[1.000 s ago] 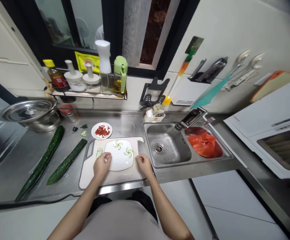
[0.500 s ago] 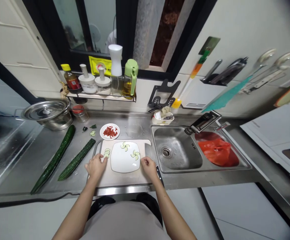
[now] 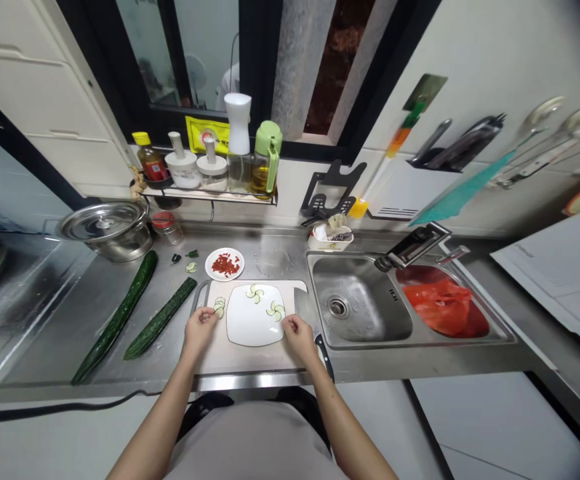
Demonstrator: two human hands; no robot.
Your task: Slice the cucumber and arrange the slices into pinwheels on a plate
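Note:
A white squarish plate lies on the cutting board, with two pinwheels of cut cucumber slices near its top and right edges. Left of the plate is a small row of cucumber slices. My left hand is closed in a pinch at the lower end of that row, its fingertips on a slice. By the plate's right edge, my right hand has curled fingers pressed together; whatever they hold is hidden. A knife lies beside that hand, its blade partly on the board.
Two whole cucumbers lie left of the board. Behind it stands a small white plate of chopped red pieces. To the right is a double sink with a red bag and a faucet. A lidded steel pot stands back left.
My left hand has drawn its spread fingers together at the cucumber slices. My right hand stays by the plate's edge. The whole view has shifted slightly.

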